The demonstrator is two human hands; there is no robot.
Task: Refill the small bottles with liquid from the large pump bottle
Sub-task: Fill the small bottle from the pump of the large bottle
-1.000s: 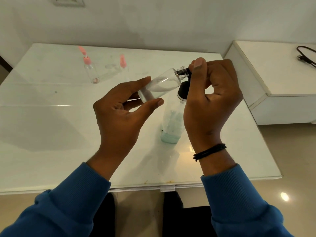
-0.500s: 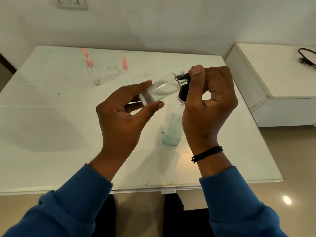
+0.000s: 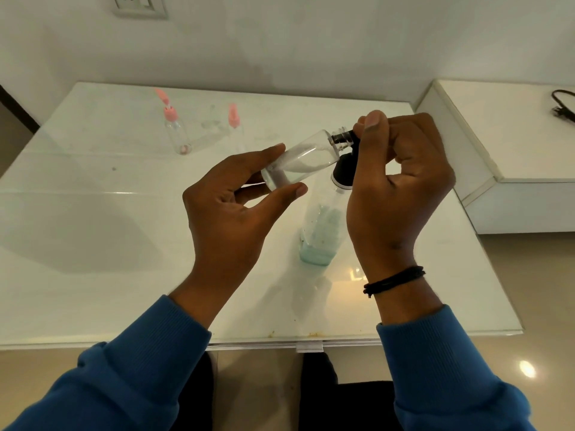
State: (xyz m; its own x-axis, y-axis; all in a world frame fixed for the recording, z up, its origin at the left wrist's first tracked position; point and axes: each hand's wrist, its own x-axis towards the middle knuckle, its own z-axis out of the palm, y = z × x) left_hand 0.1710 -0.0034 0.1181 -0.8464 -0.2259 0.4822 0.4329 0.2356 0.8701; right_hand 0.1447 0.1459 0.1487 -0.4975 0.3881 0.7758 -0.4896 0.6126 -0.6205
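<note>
My left hand (image 3: 230,213) holds a small clear bottle (image 3: 298,160) tilted, its threaded open neck pointing right against the black pump nozzle. My right hand (image 3: 395,185) is closed over the black pump head (image 3: 343,169) of the large clear bottle (image 3: 322,231), thumb on top. The large bottle stands on the white table (image 3: 93,244) with a little pale teal liquid at its bottom. Some clear liquid lies in the small bottle. The pump's top is hidden under my fingers.
Two more small clear bottles with pink spray tops stand at the back left, one (image 3: 175,129) and another (image 3: 235,126). A white cabinet (image 3: 497,150) with a black cable (image 3: 563,104) sits to the right. A wall socket (image 3: 140,4) is above.
Both hands hold the same grip on the bottles. The view has shifted slightly downward in the frame; the small bottle's tilt looks unchanged.
</note>
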